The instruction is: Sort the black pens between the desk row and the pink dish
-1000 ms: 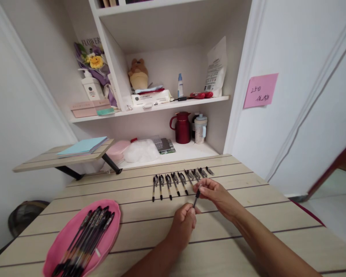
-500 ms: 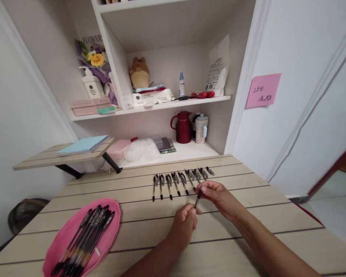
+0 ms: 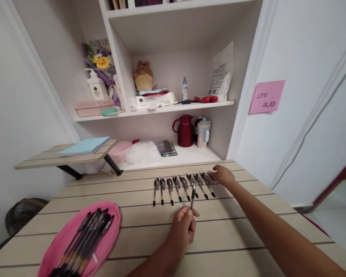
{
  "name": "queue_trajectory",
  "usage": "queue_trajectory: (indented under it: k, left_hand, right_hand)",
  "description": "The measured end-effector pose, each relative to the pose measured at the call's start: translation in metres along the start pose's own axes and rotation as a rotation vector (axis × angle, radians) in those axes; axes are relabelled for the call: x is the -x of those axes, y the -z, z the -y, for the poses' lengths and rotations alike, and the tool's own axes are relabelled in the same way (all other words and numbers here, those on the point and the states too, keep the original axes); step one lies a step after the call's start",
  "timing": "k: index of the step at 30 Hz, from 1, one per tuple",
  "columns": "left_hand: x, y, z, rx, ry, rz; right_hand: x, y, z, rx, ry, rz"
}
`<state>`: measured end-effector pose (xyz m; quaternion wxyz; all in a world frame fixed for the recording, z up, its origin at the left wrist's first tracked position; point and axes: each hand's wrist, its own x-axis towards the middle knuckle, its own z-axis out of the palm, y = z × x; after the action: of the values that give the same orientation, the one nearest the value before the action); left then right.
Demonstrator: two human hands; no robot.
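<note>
Change since the earlier frame: the right hand [image 3: 223, 175] had let go of the black pen [image 3: 192, 191] and gone out to the far right end of the row of pens [image 3: 178, 186]; the left hand [image 3: 182, 227] kept the pen alone.
Left hand: fingers closed around the pen's lower end, pen upright, tip up, just in front of the row and clear of the surface [image 3: 138, 238].
Right hand: fingers low over the last pens in the row; whether they pinched anything could not be told.
Pink tray [image 3: 111, 219]: near left, holding a bundle of black pens.
Handling note, as a judgement: the row lay close-packed, so a light touch on the end piece alone would suit, with the upright pen held steady and away from its neighbours
</note>
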<state>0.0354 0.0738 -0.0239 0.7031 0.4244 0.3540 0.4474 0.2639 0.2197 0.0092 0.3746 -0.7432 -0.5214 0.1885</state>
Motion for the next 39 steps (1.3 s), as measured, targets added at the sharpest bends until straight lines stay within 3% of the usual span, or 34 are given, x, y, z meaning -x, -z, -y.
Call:
queue_trajectory:
  k: [6, 10, 12, 15, 17, 20, 26, 34, 39]
  left_hand:
    - [-0.002, 0.003, 0.002, 0.018, -0.002, 0.002]
    - [-0.002, 0.002, 0.001, 0.004, 0.002, 0.018]
    - [-0.002, 0.002, 0.001, -0.009, 0.012, 0.02]
    - [-0.002, 0.001, 0.002, -0.022, 0.013, 0.033]
    - [-0.001, 0.001, 0.002, -0.029, -0.001, 0.045]
    - [-0.001, 0.001, 0.002, -0.049, 0.005, 0.052]
    - [-0.001, 0.001, 0.001, -0.081, -0.005, 0.078]
    - [-0.002, 0.001, 0.001, -0.114, -0.001, 0.086]
    - [0.0, 0.001, 0.001, -0.116, 0.01, 0.076]
  right_hand:
    - [-0.007, -0.009, -0.011, -0.014, -0.043, 0.037]
    - [0.015, 0.002, -0.011, -0.125, -0.051, 0.109]
    - [0.038, 0.006, -0.003, -0.309, -0.009, 0.197]
    - [0.077, 0.008, 0.016, -0.844, 0.06, 0.345]
    - [0.099, 0.007, 0.029, -1.047, 0.059, 0.353]
    - [0.116, 0.007, 0.041, -1.169, 0.06, 0.298]
    - [0.117, 0.007, 0.045, -1.11, 0.107, 0.251]
    - [0.13, 0.007, 0.05, -0.86, 0.129, 0.459]
    - [0.136, 0.003, 0.049, -0.837, 0.163, 0.527]
